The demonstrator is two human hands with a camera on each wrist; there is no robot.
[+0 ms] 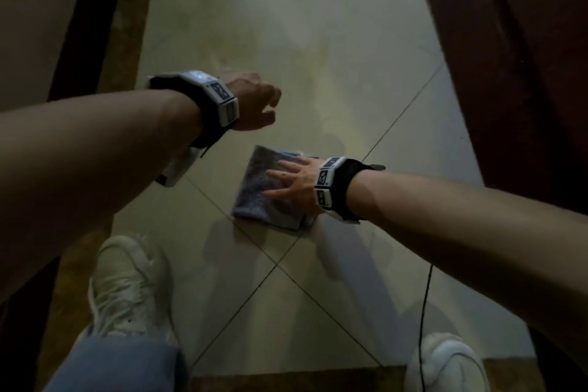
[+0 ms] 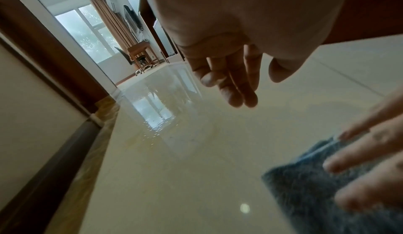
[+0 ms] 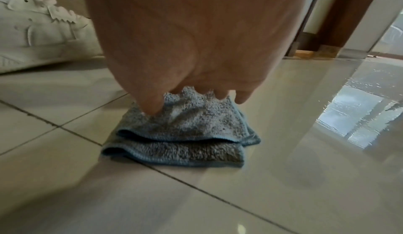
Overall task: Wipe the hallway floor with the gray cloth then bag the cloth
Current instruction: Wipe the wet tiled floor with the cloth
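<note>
One hand wipes, one hangs free.
Gray cloth point(image 1: 270, 191) is pressed flat to floor point(image 1: 318, 280) by spread right hand point(image 1: 294, 181) for friction; left hand point(image 1: 254, 102) is held loose, empty.

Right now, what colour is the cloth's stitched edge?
Blue, trimming the gray cloth; the right wrist view shows it best.

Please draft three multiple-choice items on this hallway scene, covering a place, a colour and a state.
1. Where does the gray cloth lie?
A. on the floor tiles
B. on a chair
C. in a bag

2. What colour are the shoes?
A. black
B. white
C. red

3. How is the left hand?
A. holding the cloth
B. pressing the floor
C. hanging free, holding nothing

Key:
1 A, the cloth lies folded on the tiles under the right hand.
2 B, both shoes look white.
3 C, its relaxed fingers hover above the floor.
</note>
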